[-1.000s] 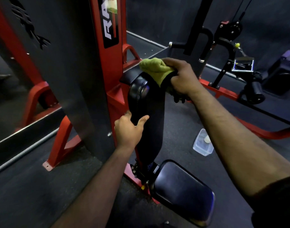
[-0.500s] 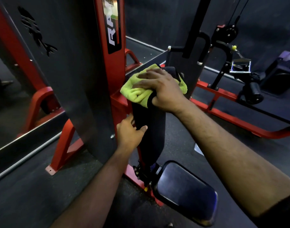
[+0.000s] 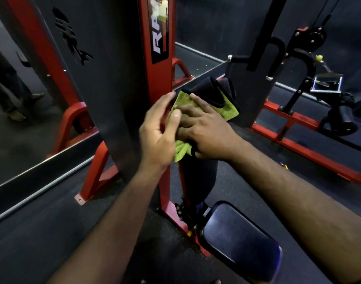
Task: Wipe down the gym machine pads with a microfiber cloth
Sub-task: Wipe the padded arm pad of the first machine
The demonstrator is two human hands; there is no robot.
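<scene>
A yellow-green microfiber cloth (image 3: 228,110) lies over the front of the black upright back pad (image 3: 198,177) of a red gym machine. My right hand (image 3: 204,132) is spread flat on the cloth and presses it against the pad. My left hand (image 3: 158,136) has come up beside it, fingers loosely curled, thumb touching the cloth's left edge by the red post (image 3: 159,78). The pad's top (image 3: 212,87) shows above the cloth. Below, the black seat pad (image 3: 239,240) is bare.
A dark panel (image 3: 106,89) stands to the left of the post. A mirror (image 3: 22,111) runs along the left wall, showing a person's legs. To the right stands another red-framed machine (image 3: 310,144) with black handles and a roller. The floor is dark rubber.
My right hand has slid the cloth down from the pad's top to its front face. My left hand has let go of the pad's side and risen to the cloth's left edge.
</scene>
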